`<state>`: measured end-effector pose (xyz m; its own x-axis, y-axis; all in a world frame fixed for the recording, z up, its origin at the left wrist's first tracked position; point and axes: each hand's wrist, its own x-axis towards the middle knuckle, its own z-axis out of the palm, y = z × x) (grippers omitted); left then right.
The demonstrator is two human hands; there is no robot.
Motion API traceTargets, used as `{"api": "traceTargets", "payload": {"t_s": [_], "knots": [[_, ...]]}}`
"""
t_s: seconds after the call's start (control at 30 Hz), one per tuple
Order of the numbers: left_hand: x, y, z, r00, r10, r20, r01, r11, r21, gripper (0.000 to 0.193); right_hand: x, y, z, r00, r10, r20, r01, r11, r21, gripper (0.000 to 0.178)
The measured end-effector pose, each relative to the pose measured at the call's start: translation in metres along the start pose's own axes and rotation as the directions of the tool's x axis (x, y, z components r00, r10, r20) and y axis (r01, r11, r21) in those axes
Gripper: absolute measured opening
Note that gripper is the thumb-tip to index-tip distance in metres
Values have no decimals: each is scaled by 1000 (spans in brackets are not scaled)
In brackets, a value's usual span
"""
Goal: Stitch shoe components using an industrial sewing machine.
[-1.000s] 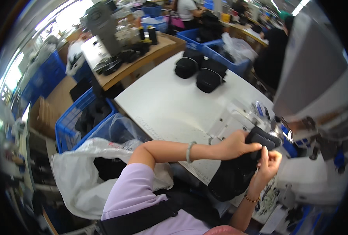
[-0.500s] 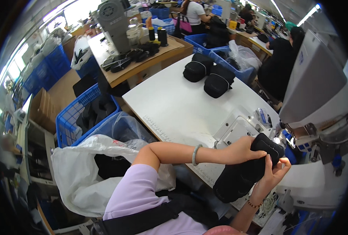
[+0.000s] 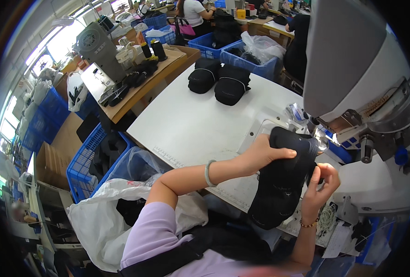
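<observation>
A long, dark, curved black fabric piece (image 3: 279,194), seemingly layered, is held up in front of the sewing machine (image 3: 352,69). Its exact kind cannot be made out. My left hand (image 3: 267,154) grips its upper left edge, thumb lying across the front and fingers behind. On the right edge, my right hand (image 3: 322,182) pinches the fabric between thumb and curled fingers. The upper end of the piece is close to the machine's needle area, which it partly hides. Beyond my hands, two tied black fabric bundles (image 3: 232,85) rest side by side on the white table (image 3: 168,124).
A white plastic sack (image 3: 98,231) and a blue crate (image 3: 82,166) of black pieces stand at left. Another machine (image 3: 98,51) occupies the wooden table behind. Farther off are blue crates (image 3: 255,60) and people seated. Cords (image 3: 327,214) lie at lower right.
My view has shifted, so the tabletop bundles appear farther left. The fabric piece now appears more upright and spread, and my right hand has moved from its upper end down its right edge.
</observation>
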<state>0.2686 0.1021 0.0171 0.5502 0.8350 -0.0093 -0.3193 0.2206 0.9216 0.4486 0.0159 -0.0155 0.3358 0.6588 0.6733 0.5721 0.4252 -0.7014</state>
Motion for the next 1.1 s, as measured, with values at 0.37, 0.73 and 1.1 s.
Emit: {"api": "traceTargets", "payload": {"t_s": [0.37,0.73,1.1], "knots": [[-8,11,6,966,-156,-204,99,960,-261,23,44,-15,25,720,-609,333,692,668,-274,38],[42,19,30,997,61,-48,-63,997,-46,13,44,5,10,866,-478,143,493,772,-402,48],[54,26,17,995,45,87,-49,998,44,13,41,13,6,826,-526,201,554,694,-460,63]]}}
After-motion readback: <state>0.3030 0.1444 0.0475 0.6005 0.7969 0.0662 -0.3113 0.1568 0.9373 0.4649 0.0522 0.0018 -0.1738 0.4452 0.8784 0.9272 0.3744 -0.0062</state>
